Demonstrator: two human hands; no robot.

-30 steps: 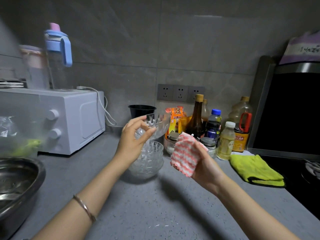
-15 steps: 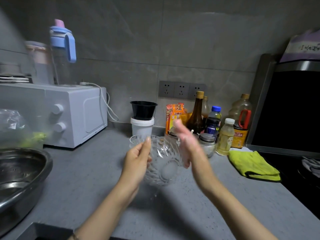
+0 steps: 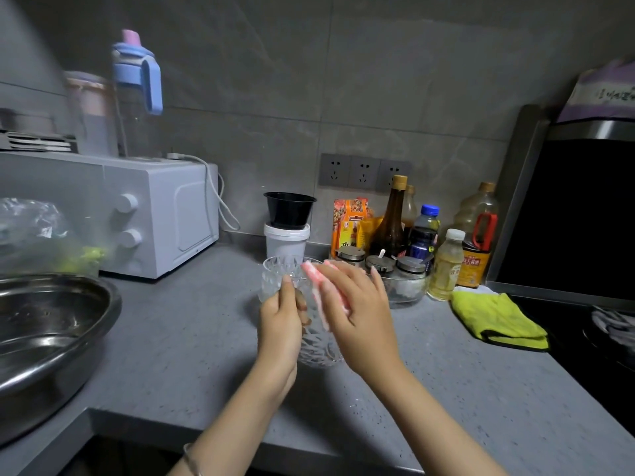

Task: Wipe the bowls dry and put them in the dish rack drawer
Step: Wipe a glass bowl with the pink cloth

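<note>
My left hand [image 3: 278, 324] grips the near rim of a clear cut-glass bowl [image 3: 318, 352], held tilted just above the grey counter [image 3: 171, 338]. A pink-and-white striped cloth [image 3: 321, 297] is pressed into the bowl by my right hand [image 3: 360, 321], which covers most of the cloth. Behind my left hand stands more clear glassware [image 3: 275, 274], apparently the stack of bowls, partly hidden. No dish rack drawer is in view.
A steel basin [image 3: 51, 324] sits at the left and a white microwave [image 3: 161, 214] behind it. Along the wall are a white tub with a black bowl [image 3: 288, 228], sauce bottles [image 3: 391, 218] and jars. A yellow cloth [image 3: 498, 321] lies beside the black stove [image 3: 584, 218].
The bowl came off the stack and toward me. My right hand brought the striped cloth into it. The view dropped, so the counter's front edge shows.
</note>
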